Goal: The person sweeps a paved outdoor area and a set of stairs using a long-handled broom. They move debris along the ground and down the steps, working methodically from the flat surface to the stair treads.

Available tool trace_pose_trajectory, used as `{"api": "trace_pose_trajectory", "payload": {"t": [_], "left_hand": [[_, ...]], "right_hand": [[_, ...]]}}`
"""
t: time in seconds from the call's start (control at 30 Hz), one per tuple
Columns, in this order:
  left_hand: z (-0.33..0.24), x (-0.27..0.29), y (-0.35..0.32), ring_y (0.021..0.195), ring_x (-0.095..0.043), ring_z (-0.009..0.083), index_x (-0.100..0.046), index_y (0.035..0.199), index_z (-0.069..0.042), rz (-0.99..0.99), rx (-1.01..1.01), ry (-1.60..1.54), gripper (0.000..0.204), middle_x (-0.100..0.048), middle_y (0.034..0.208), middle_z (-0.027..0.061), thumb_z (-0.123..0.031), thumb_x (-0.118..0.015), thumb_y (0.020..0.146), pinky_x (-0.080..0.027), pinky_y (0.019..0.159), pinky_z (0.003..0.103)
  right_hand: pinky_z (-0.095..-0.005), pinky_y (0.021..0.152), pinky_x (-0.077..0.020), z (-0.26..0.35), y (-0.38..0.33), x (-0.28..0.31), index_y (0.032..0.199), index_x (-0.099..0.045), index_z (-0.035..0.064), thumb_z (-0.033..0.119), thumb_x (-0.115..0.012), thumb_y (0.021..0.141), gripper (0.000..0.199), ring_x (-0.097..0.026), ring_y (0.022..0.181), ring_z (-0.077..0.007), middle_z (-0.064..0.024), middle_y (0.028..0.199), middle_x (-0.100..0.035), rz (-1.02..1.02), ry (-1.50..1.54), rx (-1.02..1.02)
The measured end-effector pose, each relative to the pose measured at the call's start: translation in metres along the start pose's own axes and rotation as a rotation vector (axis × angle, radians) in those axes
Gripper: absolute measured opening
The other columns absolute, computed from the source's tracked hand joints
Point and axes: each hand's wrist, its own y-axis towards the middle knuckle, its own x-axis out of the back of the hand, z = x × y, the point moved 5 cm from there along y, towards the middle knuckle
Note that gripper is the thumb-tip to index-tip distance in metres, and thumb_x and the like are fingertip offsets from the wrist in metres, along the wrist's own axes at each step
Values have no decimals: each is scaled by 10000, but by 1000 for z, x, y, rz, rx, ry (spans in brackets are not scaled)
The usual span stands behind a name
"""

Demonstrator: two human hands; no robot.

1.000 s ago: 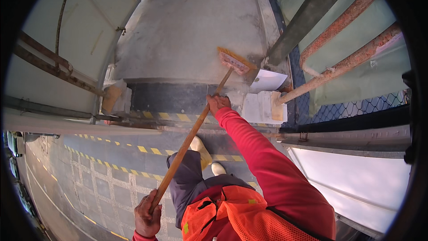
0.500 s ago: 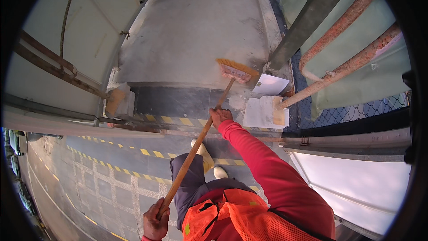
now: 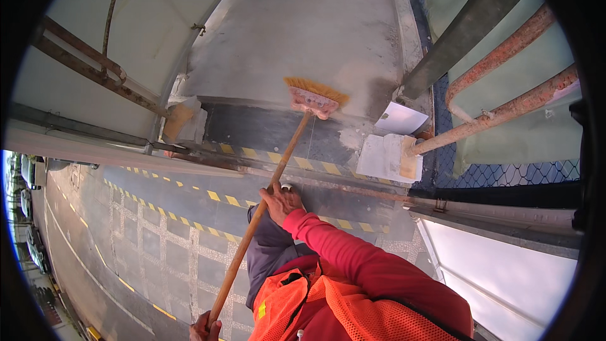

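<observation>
Wooden and pretty long, the pale brown broom handle (image 3: 262, 215) runs diagonally up the picture from the bottom edge to a broom head with orange-yellow bristles and a pinkish block (image 3: 314, 96), which sits on the grey concrete slab (image 3: 303, 31) right by the dark step (image 3: 265, 127) that drops off below it. The person's right hand (image 3: 281, 202), coming out of a red sleeve (image 3: 360, 265), is wrapped around the handle about halfway up, fingers curled over the stick. The left hand (image 3: 205, 329) is down at the very bottom, half cut off by the frame edge; it looks closed around the handle's lower end, though only the knuckles show. An orange mesh safety vest (image 3: 328, 316) fills the lower middle and hides most of the body, with dark trousers (image 3: 268, 256) poking out above it. The feet are mostly covered by the right hand and leg, so you can't really make them out. Yellow-and-black hazard striping (image 3: 278, 158) lines the step edge just beyond the hand. Off to the right there's a white square block (image 3: 382, 156) with a rusty pipe (image 3: 499, 117) resting on it, and a white sheet (image 3: 399, 118) just behind that. The rim of the view is bent and dark, so stuff at the far left is hard to read.
</observation>
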Motion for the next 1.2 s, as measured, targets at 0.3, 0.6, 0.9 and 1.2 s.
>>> {"api": "trace_pose_trajectory", "payload": {"t": [0.3,0.6,0.9,1.2], "left_hand": [[-166,-148,142,804,-717,483,-629,1245,-14,-29,-289,-176,365,-726,857,251,-296,-683,1019,-554,661,537],[-195,-175,138,867,-731,329,-430,1487,42,301,-448,-497,583,-718,981,193,-346,-606,1088,-561,761,432],[55,-150,160,697,-627,138,-627,1302,66,-235,189,-559,416,-674,792,66,-248,-667,1033,-519,654,304],[-52,-136,218,795,-661,111,-630,1324,31,-60,-32,-624,366,-717,896,62,-184,-693,1035,-544,729,283]], "right_hand": [[-525,799,-603,-181,108,49,1513,-544,226,198,-697,943,591,-730,993,-411,-174,1109,-710,-137,268,-418],[-385,482,-609,-173,83,71,1490,-410,87,170,-564,1047,476,-700,632,-300,-163,1007,-671,-339,714,-767],[-422,976,-546,-183,-50,97,1592,-449,77,251,-612,1033,608,-699,1093,-348,-221,1257,-694,26,612,-387],[-450,1072,-525,-141,45,2,1593,-433,60,204,-657,1007,644,-645,1278,-422,-264,1423,-634,134,573,-520]]}}
